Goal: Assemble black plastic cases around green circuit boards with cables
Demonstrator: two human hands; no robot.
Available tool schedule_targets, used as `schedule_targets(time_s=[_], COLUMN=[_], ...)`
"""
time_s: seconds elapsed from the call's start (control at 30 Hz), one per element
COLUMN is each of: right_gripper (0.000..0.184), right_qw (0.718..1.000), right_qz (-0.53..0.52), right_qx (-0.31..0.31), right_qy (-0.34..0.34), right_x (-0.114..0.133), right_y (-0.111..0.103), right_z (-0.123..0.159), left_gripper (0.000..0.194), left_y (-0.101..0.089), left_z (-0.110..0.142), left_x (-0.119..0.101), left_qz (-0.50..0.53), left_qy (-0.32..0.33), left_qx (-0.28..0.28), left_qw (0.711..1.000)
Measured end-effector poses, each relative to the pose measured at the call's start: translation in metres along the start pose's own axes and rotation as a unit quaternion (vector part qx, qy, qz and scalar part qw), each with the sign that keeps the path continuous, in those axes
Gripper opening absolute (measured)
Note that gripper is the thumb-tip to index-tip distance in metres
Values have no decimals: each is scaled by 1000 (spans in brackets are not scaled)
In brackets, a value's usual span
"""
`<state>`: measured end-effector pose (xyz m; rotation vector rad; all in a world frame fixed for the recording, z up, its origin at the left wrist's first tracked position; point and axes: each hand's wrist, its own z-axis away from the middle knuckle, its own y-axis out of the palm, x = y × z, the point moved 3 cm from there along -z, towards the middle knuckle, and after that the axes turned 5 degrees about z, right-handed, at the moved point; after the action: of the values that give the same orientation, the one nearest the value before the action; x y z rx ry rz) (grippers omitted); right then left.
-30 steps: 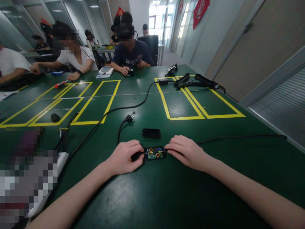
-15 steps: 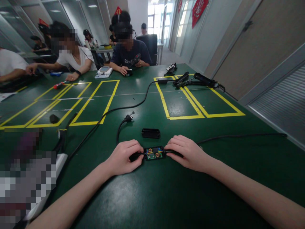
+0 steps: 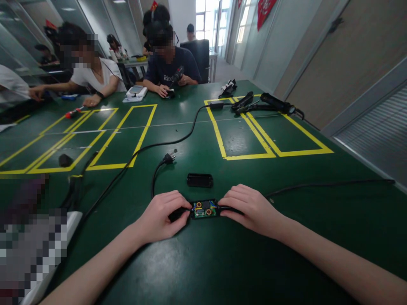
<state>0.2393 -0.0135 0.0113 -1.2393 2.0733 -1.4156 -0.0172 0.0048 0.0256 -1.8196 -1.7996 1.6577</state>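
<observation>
A small circuit board [image 3: 203,209] with copper coils and coloured wires sits in an open black case on the green table, between my hands. My left hand [image 3: 165,214] pinches the black power cable where it enters the case's left end. At the right end, my right hand [image 3: 249,207] is closed around the black cable there, fingertips against the case. The black case cover [image 3: 199,180] lies just beyond, hollow side up. From behind my left hand the cable curves up to a plug [image 3: 169,159]. The cable on the right [image 3: 330,184] runs off toward the table's right edge.
Yellow tape rectangles [image 3: 251,158] mark the green table. Another black cable [image 3: 159,145] with an inline box crosses it. Black tools [image 3: 270,103] lie at the far right, a red-handled screwdriver [image 3: 73,113] at the far left. Across the table, a person [image 3: 171,70] holds a power driver.
The view has shifted slightly, so the board and hands appear a little lower. My hands keep their grip on the cable at both ends of the case.
</observation>
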Motion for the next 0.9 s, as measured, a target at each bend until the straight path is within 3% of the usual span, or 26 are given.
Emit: schedule_targets(time_s=[0.23,0.53,0.73,0.9], right_gripper=[17,23,24,26], right_qw=[1000,1000,997,996], right_qz=[-7,-7,37,28], right_qx=[21,21,39,57], right_qy=[0,-18,-63,-63], right_x=[1,1,1,-1], right_y=[-1,-3,-7,-10], right_z=[-1,-3,-8,-9], left_gripper=[15,18,10,9], left_y=[-2,-2,-5,-4], left_z=[-3,-2,-5,-6], left_x=[-7,-6,-6,-7], left_qz=[13,33,7,-31], left_qy=[25,-14,17,33], left_qx=[17,29,65,53], left_qw=[999,999,998,998])
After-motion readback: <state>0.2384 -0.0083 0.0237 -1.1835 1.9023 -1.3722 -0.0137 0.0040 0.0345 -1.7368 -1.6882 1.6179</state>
